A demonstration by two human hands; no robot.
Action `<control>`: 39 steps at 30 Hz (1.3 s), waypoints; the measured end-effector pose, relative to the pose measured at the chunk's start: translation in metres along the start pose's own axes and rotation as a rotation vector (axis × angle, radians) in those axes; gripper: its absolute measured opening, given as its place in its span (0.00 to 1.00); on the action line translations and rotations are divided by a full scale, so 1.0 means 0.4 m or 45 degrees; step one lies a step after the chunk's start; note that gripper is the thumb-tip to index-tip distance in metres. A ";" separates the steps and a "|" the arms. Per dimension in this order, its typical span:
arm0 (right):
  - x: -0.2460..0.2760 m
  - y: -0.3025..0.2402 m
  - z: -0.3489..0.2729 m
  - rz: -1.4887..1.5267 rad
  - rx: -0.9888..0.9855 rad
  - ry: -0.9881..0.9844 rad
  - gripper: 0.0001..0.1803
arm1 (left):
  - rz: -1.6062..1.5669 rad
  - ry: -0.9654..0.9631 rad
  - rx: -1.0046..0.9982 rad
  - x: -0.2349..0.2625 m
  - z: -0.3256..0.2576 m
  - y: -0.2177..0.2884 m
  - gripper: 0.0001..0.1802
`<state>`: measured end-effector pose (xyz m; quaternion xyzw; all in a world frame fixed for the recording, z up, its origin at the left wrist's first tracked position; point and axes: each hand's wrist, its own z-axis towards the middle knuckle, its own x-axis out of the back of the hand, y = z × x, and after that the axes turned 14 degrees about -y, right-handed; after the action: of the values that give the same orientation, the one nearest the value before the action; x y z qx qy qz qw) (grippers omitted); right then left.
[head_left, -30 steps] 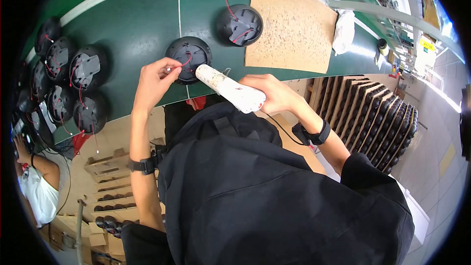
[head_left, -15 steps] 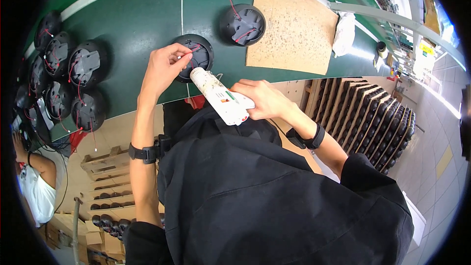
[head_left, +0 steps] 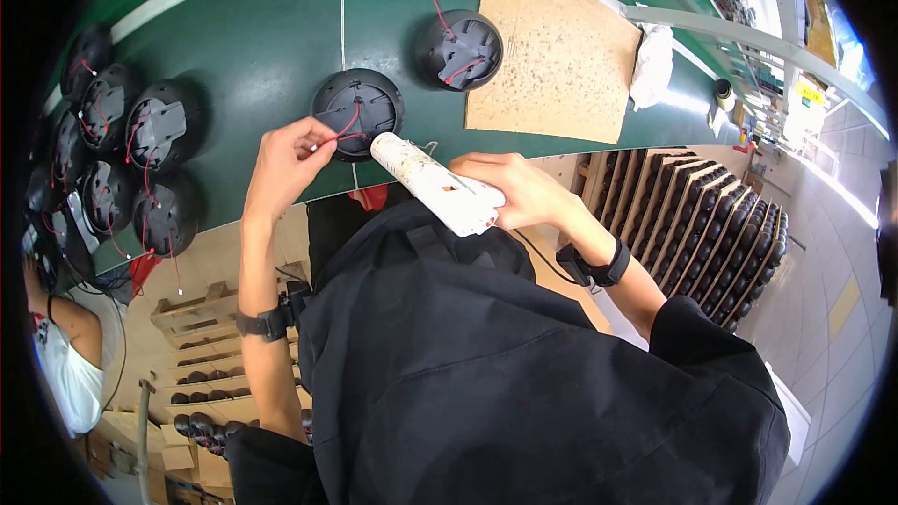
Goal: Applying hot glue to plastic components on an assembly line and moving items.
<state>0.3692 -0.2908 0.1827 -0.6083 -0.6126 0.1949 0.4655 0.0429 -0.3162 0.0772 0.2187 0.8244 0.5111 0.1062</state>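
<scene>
My left hand (head_left: 290, 161) is closed in a pinch on a red wire (head_left: 350, 122) near its small white connector. That wire comes out of a round black plastic housing (head_left: 379, 105), which lies open side up on the green table. In my right hand (head_left: 517, 189) is a white, brown-stained tool that looks like a glue gun (head_left: 423, 173). Its front end is over or beside the housing's near right edge; whether they touch I cannot tell. A second black housing (head_left: 456, 58) with red wires sits farther back, beside and partly over the cardboard sheet.
Several black housings (head_left: 162, 128) with red wires crowd the table's left side. A stained cardboard sheet (head_left: 552, 61) lies at the back right, with a white bag (head_left: 653, 65) next to it. Racks of black round parts (head_left: 687, 224) stand to the right. Another person's arm (head_left: 75, 318) is at far left.
My left hand has drawn back toward me and left, pulling the red wire out from the housing. The glue gun has shifted slightly right with my right hand.
</scene>
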 end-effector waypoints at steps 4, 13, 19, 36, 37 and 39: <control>0.000 0.011 0.006 0.161 -0.005 0.026 0.27 | -0.015 -0.006 0.018 -0.009 -0.015 -0.035 0.05; 0.044 -0.085 0.068 0.309 -0.359 0.095 0.26 | 0.000 0.026 0.031 -0.005 -0.006 -0.033 0.05; 0.077 -0.100 -0.064 0.593 -0.265 0.214 0.25 | -0.080 0.094 0.009 -0.008 -0.019 -0.014 0.18; 0.199 0.575 -0.058 -0.745 -1.084 0.986 0.40 | 0.613 0.201 -0.037 -0.130 0.106 0.069 0.74; 0.175 0.538 -0.015 -0.617 -0.758 1.025 0.42 | 0.597 0.300 0.045 -0.128 0.077 0.060 0.74; 0.145 0.434 0.036 -0.592 -0.348 0.882 0.48 | 0.561 0.415 0.129 -0.134 0.036 0.039 0.74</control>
<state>0.4656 -0.2004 0.0550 -0.5398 -0.5612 -0.2135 0.5901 0.0999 -0.3241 0.0819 0.3126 0.7877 0.5084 -0.1523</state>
